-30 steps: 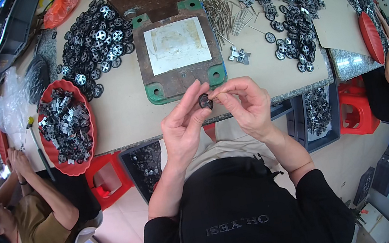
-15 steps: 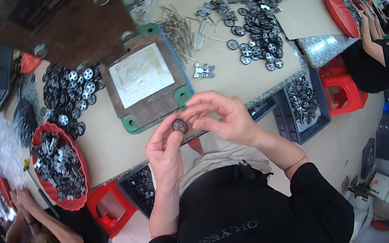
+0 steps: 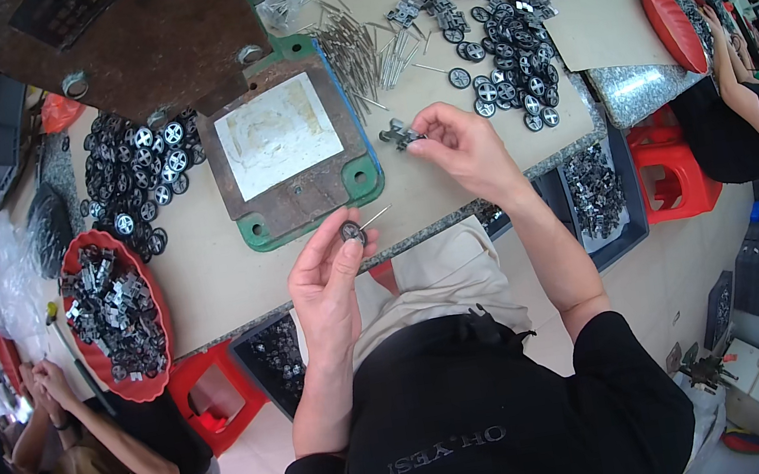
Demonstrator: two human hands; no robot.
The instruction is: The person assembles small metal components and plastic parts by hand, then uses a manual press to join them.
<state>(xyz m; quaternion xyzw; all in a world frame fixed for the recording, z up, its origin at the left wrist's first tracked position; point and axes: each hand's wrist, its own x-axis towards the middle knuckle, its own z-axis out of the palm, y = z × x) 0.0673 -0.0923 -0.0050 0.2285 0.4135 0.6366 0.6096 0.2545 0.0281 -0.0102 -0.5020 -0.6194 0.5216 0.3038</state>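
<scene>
Between thumb and fingers, my left hand (image 3: 324,275) pinches a small black toy wheel (image 3: 352,232). A thin metal axle pin (image 3: 377,217) sticks out of the wheel toward the upper right. My right hand (image 3: 457,149) is farther off, its thumb and fingertips closed on a small grey bracket-like part (image 3: 399,134) at the table surface. Left of that part lies the green-edged metal press base (image 3: 297,212) with a whitish plate (image 3: 277,136) on top. Loose metal pins (image 3: 350,50) are heaped just beyond.
Black wheels are piled left (image 3: 145,164) and right (image 3: 510,60) of the press. A red scalloped tray (image 3: 161,314) holds grey parts. The press's brown upper block (image 3: 117,55) overhangs the back left. Grey bins (image 3: 634,199) stand below the table edge. Co-workers sit on both sides.
My right hand has moved away from the left, up and to the right, and taken hold of the grey part. The pin now shows in the wheel held by my left hand.
</scene>
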